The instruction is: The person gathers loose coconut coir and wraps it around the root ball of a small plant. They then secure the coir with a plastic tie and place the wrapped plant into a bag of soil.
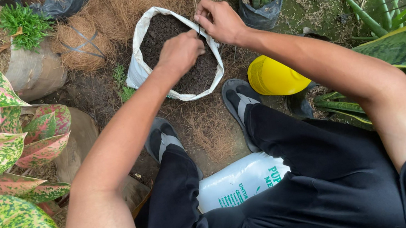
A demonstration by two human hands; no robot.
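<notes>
Bags and sacks on the ground among the plants

1 white grow bag [141, 63] stands open at top centre, its rim rolled down and dark soil filling it; the left hand [179, 52] rests on the soil inside and the right hand [219, 19] pinches the far rim. 1 white plastic sack [239, 180] with green print lies flat under the person's legs at bottom centre. 2 black plastic bags stand behind: one [263, 11] just right of the white grow bag, holding an upright striped plant, the other [62, 1] crumpled at the top edge, left of centre.
</notes>
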